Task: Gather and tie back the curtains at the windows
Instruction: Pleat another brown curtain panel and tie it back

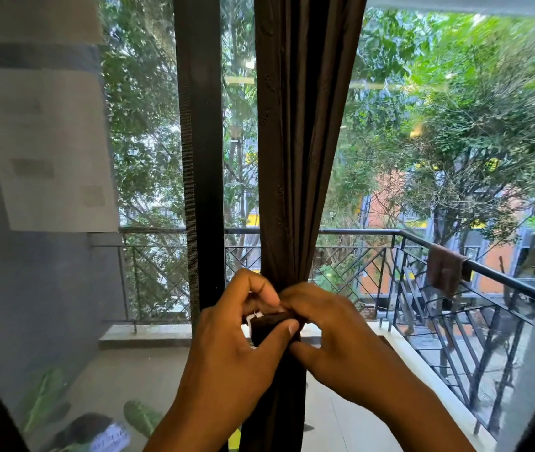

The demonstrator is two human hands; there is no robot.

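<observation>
Both forearms rise from six o'clock and meet at the middle of the view, where the left hand [243,334] and the right hand [328,327] close together on a dark tie-back band [272,321]. That band wraps the gathered brown curtain [302,141] at its narrowest point. Fingers of the left hand are curled, its thumb pressing the band's front face from below while the fingertips pinch the band's end, where a small white tag [254,316] shows. Curled likewise, the right hand has its fingers over the top of the band and its thumb tucked beneath, touching the left thumb; the knuckles of both hide the knot or fastening, so how the band is joined cannot be told. From the hands the curtain fans upward to twelve o'clock in tight pleats and drops straight down to six o'clock between the wrists. Just beside it at eleven o'clock stands a dark window frame post [199,158]. Papers [48,148] are stuck on the grey surface at nine o'clock. Beyond the glass, a black balcony railing [373,233] runs from nine o'clock round to four, with a brown cloth [445,269] draped over its rail at three o'clock. Green trees [455,109] fill the upper view.
</observation>
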